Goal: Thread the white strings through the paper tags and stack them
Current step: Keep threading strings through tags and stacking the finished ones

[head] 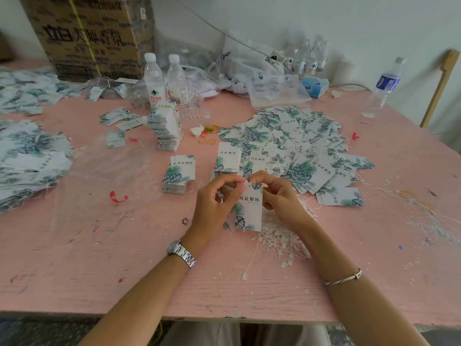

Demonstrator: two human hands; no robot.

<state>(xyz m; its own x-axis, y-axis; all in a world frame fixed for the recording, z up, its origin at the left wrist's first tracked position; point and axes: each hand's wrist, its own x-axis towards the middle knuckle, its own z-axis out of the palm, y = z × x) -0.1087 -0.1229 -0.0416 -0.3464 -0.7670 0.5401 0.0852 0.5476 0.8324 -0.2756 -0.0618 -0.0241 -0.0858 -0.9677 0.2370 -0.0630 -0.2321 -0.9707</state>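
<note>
We see both hands raised just above the pink table (99,245), meeting at the top edge of one paper tag (250,211). The left hand (214,196) pinches that edge between thumb and forefinger, its other fingers curled. The right hand (279,196) grips the top right corner with bent fingers. We cannot tell whether a string is already in the hole. The tag hangs upright, its leaf print facing us.

A watch (180,253) sits on the left wrist and a thin bracelet (343,277) on the right forearm.

Just right of and below the held tag lies the tangle of white strings (277,236). Just behind it stands a short stack of tags (228,158), and to its left a second short stack (178,174). Behind and to the right of it spreads a loose heap of tags (299,136). Farther behind and left rises a tall banded bundle (166,128), then two water bottles (154,81) and a cardboard box (87,33). Well to its left lies another heap (32,156).
</note>
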